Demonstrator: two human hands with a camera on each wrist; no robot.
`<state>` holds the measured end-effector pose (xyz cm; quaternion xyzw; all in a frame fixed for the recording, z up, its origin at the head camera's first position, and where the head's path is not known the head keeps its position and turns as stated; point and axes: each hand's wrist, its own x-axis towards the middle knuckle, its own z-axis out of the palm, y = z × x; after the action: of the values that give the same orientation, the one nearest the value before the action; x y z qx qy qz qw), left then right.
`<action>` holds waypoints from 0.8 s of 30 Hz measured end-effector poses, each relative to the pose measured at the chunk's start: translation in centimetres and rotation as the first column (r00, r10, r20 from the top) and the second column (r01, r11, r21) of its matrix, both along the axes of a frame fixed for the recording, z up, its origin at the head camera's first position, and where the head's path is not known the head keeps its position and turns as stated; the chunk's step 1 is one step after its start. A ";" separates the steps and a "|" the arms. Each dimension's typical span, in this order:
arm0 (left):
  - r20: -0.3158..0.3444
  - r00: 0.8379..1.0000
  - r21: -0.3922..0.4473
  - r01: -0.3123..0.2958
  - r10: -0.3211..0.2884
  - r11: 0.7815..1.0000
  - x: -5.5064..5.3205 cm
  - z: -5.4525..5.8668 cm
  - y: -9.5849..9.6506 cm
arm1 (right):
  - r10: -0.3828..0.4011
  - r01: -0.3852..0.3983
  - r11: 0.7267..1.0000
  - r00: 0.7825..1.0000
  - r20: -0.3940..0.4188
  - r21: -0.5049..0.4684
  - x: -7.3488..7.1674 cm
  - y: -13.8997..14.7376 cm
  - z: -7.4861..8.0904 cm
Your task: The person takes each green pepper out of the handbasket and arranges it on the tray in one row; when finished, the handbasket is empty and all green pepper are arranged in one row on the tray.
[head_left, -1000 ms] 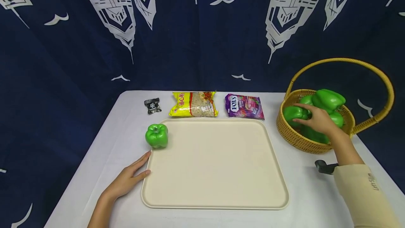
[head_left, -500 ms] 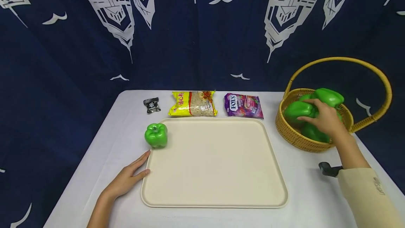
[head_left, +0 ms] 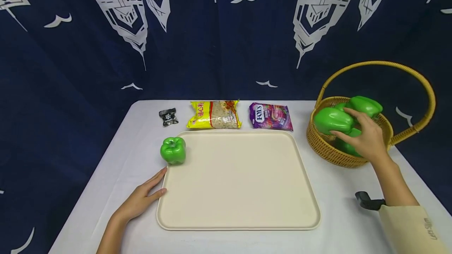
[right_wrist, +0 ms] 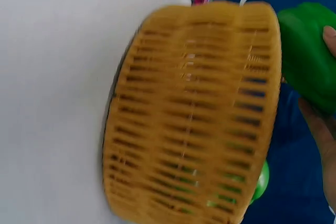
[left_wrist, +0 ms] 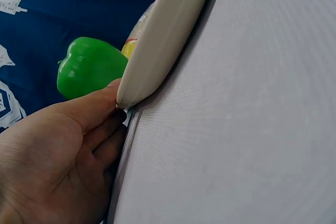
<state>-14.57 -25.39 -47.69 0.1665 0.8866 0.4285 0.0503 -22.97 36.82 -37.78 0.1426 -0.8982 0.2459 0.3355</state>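
Note:
My right hand point(head_left: 367, 136) pinches a green bell pepper point(head_left: 333, 120) between thumb and fingers, at the mouth of a wicker basket point(head_left: 339, 162). In the right wrist view this bell pepper point(right_wrist: 307, 51) is above the basket's rim. More green peppers point(head_left: 365, 106) lie in the basket, partly covered by the hand. My left hand point(head_left: 141, 199) rests against the left edge of a cream tray point(head_left: 240, 183), fingers straight. The left wrist view shows the thumb of the left hand point(left_wrist: 58, 150) touching the tray's rim point(left_wrist: 157, 51). Another green bell pepper point(head_left: 173, 150) sits at the tray's back left corner.
Behind the tray lie a small black wrapped packet point(head_left: 168, 117), a yellow food bag point(head_left: 214, 115) and a purple Fox's candy bag point(head_left: 271, 116). The basket's tall handle point(head_left: 381, 62) arches above it. A patterned dark blue cloth point(head_left: 219, 50) hangs behind the white table point(head_left: 106, 167).
My right hand has raised its bell pepper from among the others to the basket's rim. The left hand stays at the tray edge. The whole view has shifted slightly.

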 end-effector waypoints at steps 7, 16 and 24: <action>0.009 1.000 -0.004 -0.007 0.007 1.000 0.0 0.0 0.0 | 0.041 -0.042 0.999 0.998 -0.046 -0.018 0.5 -2.2 0.1; 0.000 1.000 -0.002 -0.009 0.009 1.000 0.1 0.1 0.1 | 0.045 -0.047 0.999 0.994 -0.104 -0.020 0.8 -3.7 -0.2; -0.009 1.000 -0.010 -0.005 0.004 1.000 0.1 0.1 0.0 | 0.095 -0.102 0.994 0.986 -0.136 -0.044 0.6 -4.3 -0.5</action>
<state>-14.44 -25.38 -47.60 0.1662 0.8894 0.4234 0.0461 -22.32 32.53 -38.28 0.1943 -0.8590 0.2748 0.3859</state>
